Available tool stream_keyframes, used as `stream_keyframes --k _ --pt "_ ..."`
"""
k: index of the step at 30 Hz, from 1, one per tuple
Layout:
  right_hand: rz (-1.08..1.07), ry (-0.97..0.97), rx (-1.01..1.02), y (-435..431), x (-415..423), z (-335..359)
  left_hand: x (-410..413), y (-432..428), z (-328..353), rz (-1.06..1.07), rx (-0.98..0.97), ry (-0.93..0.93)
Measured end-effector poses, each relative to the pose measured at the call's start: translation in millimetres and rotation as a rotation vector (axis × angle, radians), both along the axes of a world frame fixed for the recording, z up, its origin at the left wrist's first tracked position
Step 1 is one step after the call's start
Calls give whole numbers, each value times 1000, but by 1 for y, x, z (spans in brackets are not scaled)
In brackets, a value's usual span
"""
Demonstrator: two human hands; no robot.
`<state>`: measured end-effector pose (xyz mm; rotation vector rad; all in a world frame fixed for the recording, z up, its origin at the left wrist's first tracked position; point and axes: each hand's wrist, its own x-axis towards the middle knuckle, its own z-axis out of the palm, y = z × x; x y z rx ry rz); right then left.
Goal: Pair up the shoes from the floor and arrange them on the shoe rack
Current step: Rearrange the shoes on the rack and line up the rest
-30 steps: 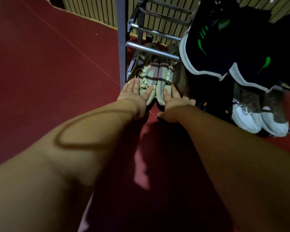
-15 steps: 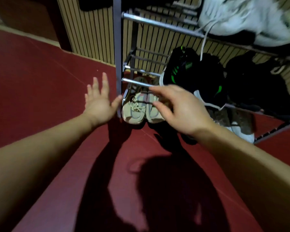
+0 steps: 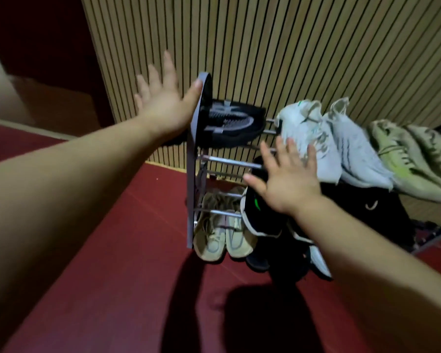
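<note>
A grey metal shoe rack [image 3: 192, 174] stands against the slatted wall. A beige pair of shoes [image 3: 222, 235] sits side by side on its bottom tier. My left hand [image 3: 163, 100] is open with fingers spread, its thumb by the rack's rounded top left corner. My right hand [image 3: 285, 179] is open too, hovering in front of the middle tier and holding nothing. A black knit shoe [image 3: 229, 121] lies on the top tier, with a white pair [image 3: 323, 141] and a pale green pair [image 3: 413, 159] further right. Black shoes with green marks [image 3: 262, 215] fill the middle tier.
Red carpet floor [image 3: 112, 263] spreads in front of and left of the rack. The slatted wooden wall [image 3: 265, 47] runs behind it. A dark red wall and a pale ledge [image 3: 0, 93] lie at the far left. Shadows of my arms fall on the floor.
Both hands have left the beige pair on the bottom tier and risen, fingers spread. The view has tilted up, showing the rack's top tier and the wall.
</note>
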<state>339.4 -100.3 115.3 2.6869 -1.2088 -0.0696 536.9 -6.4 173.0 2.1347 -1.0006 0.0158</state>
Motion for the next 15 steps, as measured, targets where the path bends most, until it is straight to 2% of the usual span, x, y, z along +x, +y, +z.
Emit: stream_keyframes --k 2,6,9,11,15 --pt "-23 2 68 3 0 5 11 -8 7 3 36 56" --pt "-109 -184 209 6 -6 40 34 10 7 62 47 328" --pt "-130 -178 235 6 -9 72 53 30 0 146 110 486" --pt "-105 -136 236 3 -2 84 62 37 -4 184 133 532" --pt "22 -101 244 -12 30 85 71 22 -13 179 138 498"
